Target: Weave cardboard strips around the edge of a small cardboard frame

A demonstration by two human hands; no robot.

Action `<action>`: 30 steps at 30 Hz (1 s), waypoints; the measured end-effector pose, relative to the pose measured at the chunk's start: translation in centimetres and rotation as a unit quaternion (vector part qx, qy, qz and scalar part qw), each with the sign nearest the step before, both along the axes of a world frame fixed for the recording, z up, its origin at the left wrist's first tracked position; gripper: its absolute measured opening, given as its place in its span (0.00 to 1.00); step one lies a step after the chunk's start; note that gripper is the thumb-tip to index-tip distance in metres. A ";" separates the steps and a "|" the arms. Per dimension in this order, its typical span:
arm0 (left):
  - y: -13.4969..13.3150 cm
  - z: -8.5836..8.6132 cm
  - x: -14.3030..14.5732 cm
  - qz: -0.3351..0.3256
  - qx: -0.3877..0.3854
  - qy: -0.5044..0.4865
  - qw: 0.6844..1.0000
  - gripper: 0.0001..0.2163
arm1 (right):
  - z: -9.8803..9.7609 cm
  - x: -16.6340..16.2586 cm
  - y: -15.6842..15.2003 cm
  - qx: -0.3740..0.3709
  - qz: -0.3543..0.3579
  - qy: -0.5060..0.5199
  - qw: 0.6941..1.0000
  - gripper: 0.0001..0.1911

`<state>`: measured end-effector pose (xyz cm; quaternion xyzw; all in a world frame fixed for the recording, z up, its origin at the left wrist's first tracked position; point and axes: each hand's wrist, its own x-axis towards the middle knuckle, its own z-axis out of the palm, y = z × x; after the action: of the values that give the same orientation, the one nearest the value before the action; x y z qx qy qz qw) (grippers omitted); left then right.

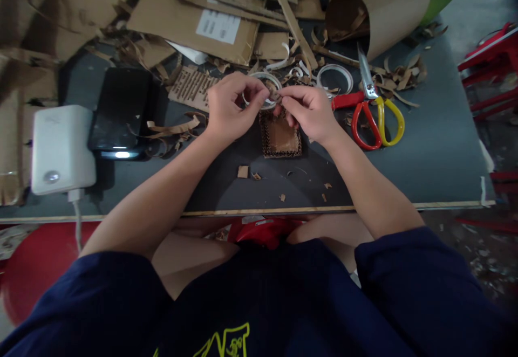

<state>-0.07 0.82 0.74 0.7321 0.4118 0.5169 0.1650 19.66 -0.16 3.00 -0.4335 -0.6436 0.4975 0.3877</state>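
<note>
My left hand (238, 101) and my right hand (309, 111) meet at the middle of the table, thumbs and forefingers pinched on a small piece of cardboard (275, 96). Its exact shape is partly covered by the fingertips. Just below them lies a small square cardboard tray (283, 137) with corrugated edges. Behind the left fingers rests a roll of tape (265, 79), and a second tape roll (335, 79) is beyond my right hand. To the right of that hand lie scissors (369, 98) with one red and one yellow handle.
At left are a white power bank (65, 149) with a cable and a black device (120, 111). Flattened cardboard (182, 17) and strips are piled at the back, near a brown paper tube (399, 9). Cardboard scraps (243, 172) dot the table's front.
</note>
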 end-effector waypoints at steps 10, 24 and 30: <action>1.2 -1.3 0.4 -0.093 -0.123 -0.127 0.980 0.23 | -0.5 0.2 0.0 0.032 -0.012 -0.025 0.999 0.10; 0.9 -1.3 0.8 -0.143 -0.194 -0.170 0.956 0.25 | -0.3 0.1 -0.1 0.089 -0.021 -0.069 0.993 0.10; 2.1 -2.0 -0.3 -0.159 -0.183 -0.155 0.958 0.23 | 0.3 0.2 -0.3 0.117 -0.038 -0.121 0.985 0.06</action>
<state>-0.39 2.92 -1.30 0.6561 0.3470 0.5068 0.4385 19.88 -0.42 3.29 -0.4659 -0.7231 0.3474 0.3734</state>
